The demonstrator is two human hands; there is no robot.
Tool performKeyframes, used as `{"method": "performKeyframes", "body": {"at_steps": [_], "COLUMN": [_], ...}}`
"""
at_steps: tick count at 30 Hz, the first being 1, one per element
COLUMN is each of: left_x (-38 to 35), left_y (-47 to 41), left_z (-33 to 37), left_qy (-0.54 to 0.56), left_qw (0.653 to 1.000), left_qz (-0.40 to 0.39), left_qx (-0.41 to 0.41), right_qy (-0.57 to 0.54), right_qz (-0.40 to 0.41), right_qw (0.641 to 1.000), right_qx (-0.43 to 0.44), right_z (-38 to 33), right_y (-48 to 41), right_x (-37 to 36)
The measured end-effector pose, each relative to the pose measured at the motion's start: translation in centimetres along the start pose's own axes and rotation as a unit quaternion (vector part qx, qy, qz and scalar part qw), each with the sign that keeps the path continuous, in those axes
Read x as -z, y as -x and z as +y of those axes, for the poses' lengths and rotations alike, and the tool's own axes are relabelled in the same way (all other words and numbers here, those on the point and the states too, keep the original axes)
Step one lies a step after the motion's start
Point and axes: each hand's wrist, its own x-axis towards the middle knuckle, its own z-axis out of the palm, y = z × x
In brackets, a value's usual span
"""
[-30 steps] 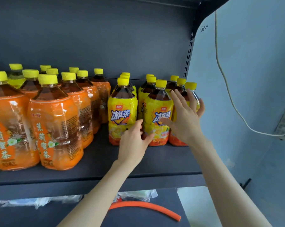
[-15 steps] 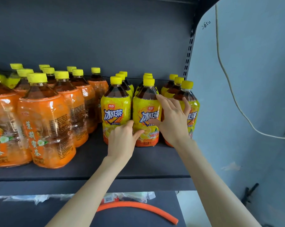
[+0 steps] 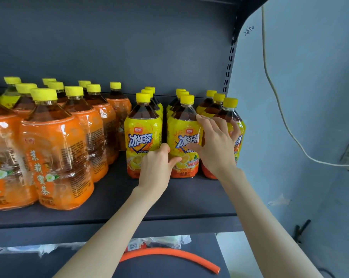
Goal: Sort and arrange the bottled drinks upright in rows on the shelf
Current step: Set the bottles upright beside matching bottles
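From my head camera, I judge I am at the squaring-up stage: the yellow-labelled bottles stand upright at the right end of the shelf (image 3: 169, 199) in three rows running front to back, three caps showing in each.

My left hand (image 3: 156, 167) is low between the left front bottle (image 3: 142, 135) and the middle front bottle (image 3: 179, 141). Its fingers are curled against the left one and the thumb touches the middle one. Whether it truly grips either, I cannot tell.

My right hand (image 3: 215, 146) is spread flat with fingers fairly straight. The fingertips lie on the shoulder of the right front bottle (image 3: 232, 115) and the thumb on the middle bottle's label, so it presses rather than grasps.

A gap shows between the left and middle rows, while the middle and right rows sit closer. The next move, as I see it, calls for a gentle sideways nudge low on the bottles to even the spacing without tipping them.

The yellow labels read 冰红茶; the small red tag above that is too fine to read surely. The orange-labelled bottles (image 3: 53, 149) to the left read 茉莉蜜茶. On the wall at upper right is handwritten 2650 (image 3: 249, 30).
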Motion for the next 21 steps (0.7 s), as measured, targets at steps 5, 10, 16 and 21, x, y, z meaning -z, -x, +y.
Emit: {"method": "performKeyframes", "body": {"at_steps": [5,10,16,21], "left_x": [-0.3,-0.4,0.6,0.9], "left_y": [0.1,0.1,0.7,1.1], "left_z": [-0.3,-0.4,0.0,0.7], "left_qy": [0.012,-0.002,-0.029,-0.103], "left_qw": [1.0,1.0,0.999,0.979], "left_qz": [0.012,0.011,0.023,0.088], "left_qx": [0.008,0.007,-0.005,-0.152], "right_qy": [-0.002,-0.01,-0.02,-0.093], "right_qz": [-0.004,-0.014,-0.042,-0.011], "right_qw": [1.0,1.0,0.999,0.993], "right_qx": [0.005,0.0,-0.01,-0.066], "right_z": [0.3,0.2,1.1,3.9], "right_y": [0.2,0.4,1.1,4.5], "right_x": [0.2,0.1,0.3,0.9]}}
